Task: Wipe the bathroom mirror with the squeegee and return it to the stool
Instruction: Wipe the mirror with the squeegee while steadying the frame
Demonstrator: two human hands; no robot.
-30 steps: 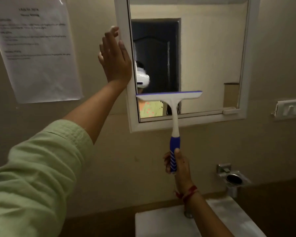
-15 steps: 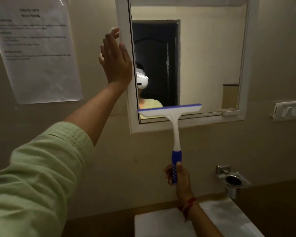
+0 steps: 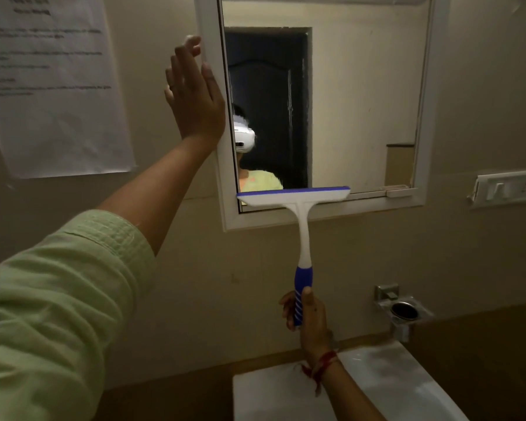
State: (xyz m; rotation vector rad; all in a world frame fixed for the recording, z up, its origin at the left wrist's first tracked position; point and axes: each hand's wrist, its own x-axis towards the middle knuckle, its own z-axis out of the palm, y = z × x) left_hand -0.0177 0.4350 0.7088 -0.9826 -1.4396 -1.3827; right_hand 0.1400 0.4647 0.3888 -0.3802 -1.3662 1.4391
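Here our left hand (image 3: 195,98), fingers straight, braces the mirror (image 3: 362,101), probably steadying it while our right hand (image 3: 312,322) grips the squeegee (image 3: 301,205).

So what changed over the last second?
The squeegee slid down the mirror to the bottom edge of the glass, mostly in the first half second. The right hand dropped with it, same grip. The left hand stayed flat against the mirror's left side.
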